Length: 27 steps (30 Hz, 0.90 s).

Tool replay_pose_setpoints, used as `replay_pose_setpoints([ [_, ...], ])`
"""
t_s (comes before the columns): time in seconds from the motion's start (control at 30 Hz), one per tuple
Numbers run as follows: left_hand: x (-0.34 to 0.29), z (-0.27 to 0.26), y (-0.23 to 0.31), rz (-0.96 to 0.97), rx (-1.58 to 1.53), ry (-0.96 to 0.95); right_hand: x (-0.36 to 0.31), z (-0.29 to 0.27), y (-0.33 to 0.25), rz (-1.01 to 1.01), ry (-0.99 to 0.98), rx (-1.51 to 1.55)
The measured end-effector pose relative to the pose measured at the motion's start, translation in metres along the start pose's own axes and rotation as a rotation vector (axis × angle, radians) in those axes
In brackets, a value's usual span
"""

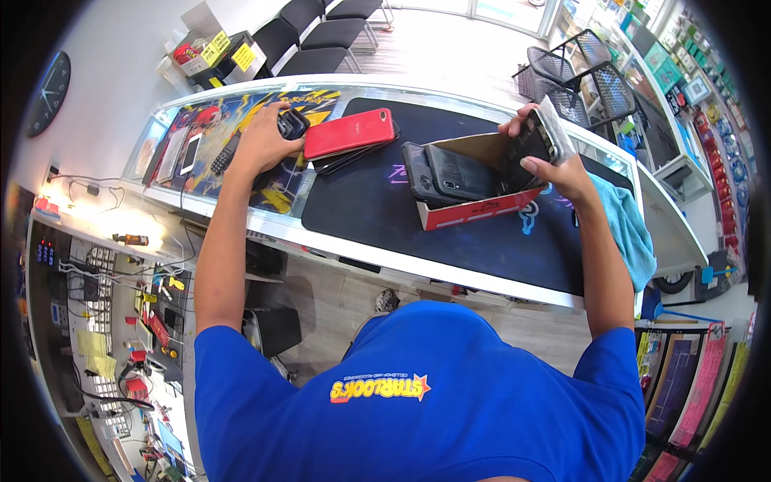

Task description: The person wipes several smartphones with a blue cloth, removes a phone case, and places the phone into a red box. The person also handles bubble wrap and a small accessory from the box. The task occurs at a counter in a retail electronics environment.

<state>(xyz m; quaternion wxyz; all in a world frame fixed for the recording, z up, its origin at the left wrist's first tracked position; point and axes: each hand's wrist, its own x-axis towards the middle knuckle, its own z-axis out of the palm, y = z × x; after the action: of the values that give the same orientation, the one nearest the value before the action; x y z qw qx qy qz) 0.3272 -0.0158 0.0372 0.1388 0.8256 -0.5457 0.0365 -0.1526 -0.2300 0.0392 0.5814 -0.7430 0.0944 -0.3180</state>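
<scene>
On the left of the counter my left hand (265, 143) is closed around a small stack of dark phones (293, 123), thumb on the near side. A red phone (349, 134) lies just right of it, on top of black phones (353, 159) that are partly covered. My right hand (562, 173) grips a black phone (530, 157) tilted over the right end of an open red cardboard box (474, 215). A pale, translucent sheet or sleeve (556, 128) stands behind that phone. Inside the box, dark phones (462, 173) lie at its left end, one overlapping another.
A black mat (353, 210) covers much of the white-edged glass counter. A white phone (191, 153) and a black remote-like object (223, 158) lie at the left. A teal cloth (630, 229) hangs over the right end. A cluttered workbench (120, 265) stands at the left.
</scene>
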Motion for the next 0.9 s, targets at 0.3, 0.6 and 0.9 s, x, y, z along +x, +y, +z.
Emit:
replay_pose_setpoints([
  [0.3, 0.004, 0.000, -0.008, -0.066, 0.000, 0.065, 0.008, -0.009, -0.010, -0.084, 0.127, 0.174],
  [0.6, 0.012, 0.015, -0.018, -0.191, 0.140, -0.070, 0.019, -0.004, -0.047, -0.104, 0.222, 0.119],
  [0.9, -0.028, -0.024, 0.029, 0.009, -0.615, 0.397, 0.039, 0.011, -0.058, -0.176, 0.227, 0.161],
])
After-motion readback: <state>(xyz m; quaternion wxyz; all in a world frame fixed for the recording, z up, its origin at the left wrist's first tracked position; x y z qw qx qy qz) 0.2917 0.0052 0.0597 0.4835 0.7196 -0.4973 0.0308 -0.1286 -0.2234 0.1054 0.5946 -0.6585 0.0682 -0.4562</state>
